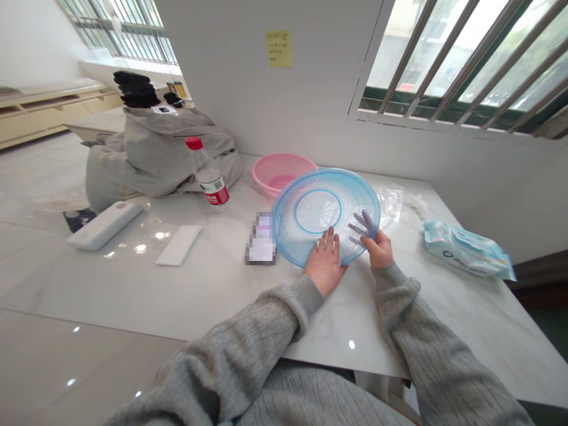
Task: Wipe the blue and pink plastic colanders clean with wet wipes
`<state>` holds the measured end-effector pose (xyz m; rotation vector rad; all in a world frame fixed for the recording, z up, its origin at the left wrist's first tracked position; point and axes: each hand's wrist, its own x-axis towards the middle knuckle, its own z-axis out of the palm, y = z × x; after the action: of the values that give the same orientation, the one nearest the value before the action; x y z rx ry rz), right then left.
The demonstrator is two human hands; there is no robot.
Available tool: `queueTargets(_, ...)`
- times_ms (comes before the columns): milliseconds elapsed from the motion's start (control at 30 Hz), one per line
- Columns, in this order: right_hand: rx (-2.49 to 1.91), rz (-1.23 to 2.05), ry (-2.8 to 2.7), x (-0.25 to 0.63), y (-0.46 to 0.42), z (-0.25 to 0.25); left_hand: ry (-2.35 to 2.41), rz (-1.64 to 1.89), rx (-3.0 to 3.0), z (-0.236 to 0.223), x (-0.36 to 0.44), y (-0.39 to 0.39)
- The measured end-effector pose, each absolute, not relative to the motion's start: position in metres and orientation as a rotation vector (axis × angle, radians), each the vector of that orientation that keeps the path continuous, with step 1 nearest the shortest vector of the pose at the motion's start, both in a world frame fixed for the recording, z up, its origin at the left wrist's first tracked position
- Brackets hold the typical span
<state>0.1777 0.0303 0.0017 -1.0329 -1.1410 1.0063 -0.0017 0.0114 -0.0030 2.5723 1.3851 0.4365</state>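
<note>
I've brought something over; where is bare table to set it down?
Free: front left, between the white slab and the near edge of the table; right, between the wipes pack and right sleeve. Crowded: the middle, where blue basket, pink basket and pixelated item cluster.

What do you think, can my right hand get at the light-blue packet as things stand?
Probably yes: nothing shows between your right hand and the light-blue packet, though the hand's grip on the blue strainer would likely have to loosen first.
</note>
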Motion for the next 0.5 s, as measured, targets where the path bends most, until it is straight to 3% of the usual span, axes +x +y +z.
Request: queueTargets(500,-1.041,1.12,-0.97,0.186,0.0383,0.0024,1.321,0.37,2.71,0.0053,-0.0063,0.0137)
